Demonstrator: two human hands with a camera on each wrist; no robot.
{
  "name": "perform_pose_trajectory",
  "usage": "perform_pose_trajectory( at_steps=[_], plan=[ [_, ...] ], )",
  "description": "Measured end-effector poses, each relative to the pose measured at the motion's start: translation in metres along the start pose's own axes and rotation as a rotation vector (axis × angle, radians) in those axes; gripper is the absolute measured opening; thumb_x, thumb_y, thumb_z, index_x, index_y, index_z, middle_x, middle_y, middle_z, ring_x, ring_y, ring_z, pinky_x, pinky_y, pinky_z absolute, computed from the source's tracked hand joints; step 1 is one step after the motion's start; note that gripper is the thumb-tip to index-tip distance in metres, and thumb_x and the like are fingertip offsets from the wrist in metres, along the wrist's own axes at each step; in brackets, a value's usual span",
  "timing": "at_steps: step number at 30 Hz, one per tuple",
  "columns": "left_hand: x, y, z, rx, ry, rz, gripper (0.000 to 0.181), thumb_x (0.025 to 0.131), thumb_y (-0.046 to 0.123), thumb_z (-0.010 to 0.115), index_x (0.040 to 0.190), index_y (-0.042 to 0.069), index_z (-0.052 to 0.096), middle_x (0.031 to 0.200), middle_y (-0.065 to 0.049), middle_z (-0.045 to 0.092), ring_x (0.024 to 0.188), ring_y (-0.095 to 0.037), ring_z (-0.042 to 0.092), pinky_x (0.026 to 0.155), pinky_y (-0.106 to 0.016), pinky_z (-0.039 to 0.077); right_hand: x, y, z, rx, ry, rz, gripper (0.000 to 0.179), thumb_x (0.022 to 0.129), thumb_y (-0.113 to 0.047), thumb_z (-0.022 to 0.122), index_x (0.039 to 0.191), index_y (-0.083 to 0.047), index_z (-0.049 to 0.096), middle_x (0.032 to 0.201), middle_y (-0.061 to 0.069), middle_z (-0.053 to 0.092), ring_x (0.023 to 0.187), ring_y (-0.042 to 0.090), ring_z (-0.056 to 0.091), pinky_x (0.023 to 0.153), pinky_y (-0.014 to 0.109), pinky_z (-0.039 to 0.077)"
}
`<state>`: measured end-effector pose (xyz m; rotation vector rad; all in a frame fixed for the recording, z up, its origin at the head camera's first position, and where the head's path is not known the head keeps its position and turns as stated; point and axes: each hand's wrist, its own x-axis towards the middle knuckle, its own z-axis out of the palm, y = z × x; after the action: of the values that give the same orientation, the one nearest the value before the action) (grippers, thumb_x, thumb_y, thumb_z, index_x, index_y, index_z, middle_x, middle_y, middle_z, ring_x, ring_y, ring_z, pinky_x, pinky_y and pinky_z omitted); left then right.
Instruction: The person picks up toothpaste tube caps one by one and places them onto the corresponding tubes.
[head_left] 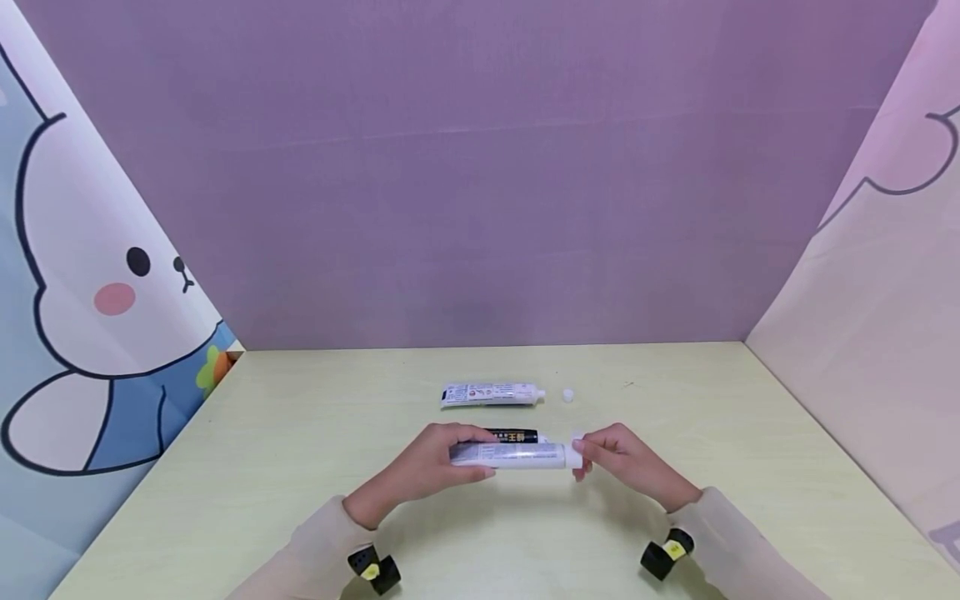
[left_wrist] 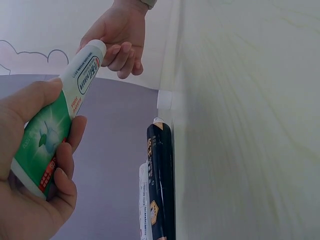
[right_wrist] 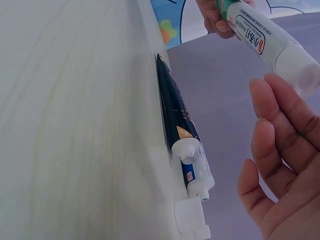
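- Left hand [head_left: 435, 457] grips a tube [left_wrist: 56, 116] — green side showing in the 2 wrist views, not head.
- Right hand [head_left: 621, 455] pinches its cap [right_wrist: 295, 65].
- Black tube [left_wrist: 160, 175] lies uncapped.

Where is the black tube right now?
In the head view, the black tube lies on the table, below the picture's centre, partly hidden by the green-and-white tube in the left hand; a white tube lies farther back.

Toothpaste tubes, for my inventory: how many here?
3: green-and-white tube in the left hand; black-and-gold tube lying just beyond it; white-and-blue tube farthest back.
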<state>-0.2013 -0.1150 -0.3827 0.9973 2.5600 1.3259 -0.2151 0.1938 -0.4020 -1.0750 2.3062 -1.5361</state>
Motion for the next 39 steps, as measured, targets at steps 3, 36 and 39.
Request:
perform_pose_trajectory(
  at_steps=[3, 36, 39],
  plan=[
    [-0.0002, 0.0004, -0.0001, -0.002, 0.000, 0.002, 0.034, 0.082, 0.025, 0.074, 0.113, 0.012, 0.067, 0.109, -0.001, 0.066, 0.088, -0.011, 0.056, 0.074, -0.024, 0.047, -0.0005, -0.0001, -0.0003, -0.002, -0.003, 0.011, 0.033, 0.100, -0.009, 0.043, 0.076, -0.001, 0.065, 0.077, 0.011, 0.069, 0.083, 0.015, 0.064, 0.082, 0.032, 0.043],
    [-0.0025, 0.0028, -0.0042, -0.039, 0.014, -0.001, 0.032, 0.082, 0.024, 0.073, 0.111, 0.012, 0.067, 0.106, 0.000, 0.067, 0.083, -0.009, 0.056, 0.070, -0.024, 0.048, -0.0008, -0.0007, 0.0023, -0.032, 0.111, -0.158, 0.041, 0.074, 0.007, 0.073, 0.110, -0.006, 0.058, 0.106, 0.006, 0.059, 0.097, 0.012, 0.053, 0.082, 0.031, 0.044],
    [-0.0029, 0.0028, -0.0045, -0.041, 0.012, -0.003, 0.032, 0.082, 0.024, 0.073, 0.112, 0.012, 0.067, 0.106, -0.001, 0.067, 0.083, -0.009, 0.056, 0.069, -0.024, 0.048, -0.0007, -0.0027, 0.0029, -0.033, 0.116, -0.166, 0.041, 0.074, 0.006, 0.073, 0.109, -0.008, 0.057, 0.105, 0.004, 0.059, 0.096, 0.012, 0.052, 0.082, 0.032, 0.044]
  ],
)
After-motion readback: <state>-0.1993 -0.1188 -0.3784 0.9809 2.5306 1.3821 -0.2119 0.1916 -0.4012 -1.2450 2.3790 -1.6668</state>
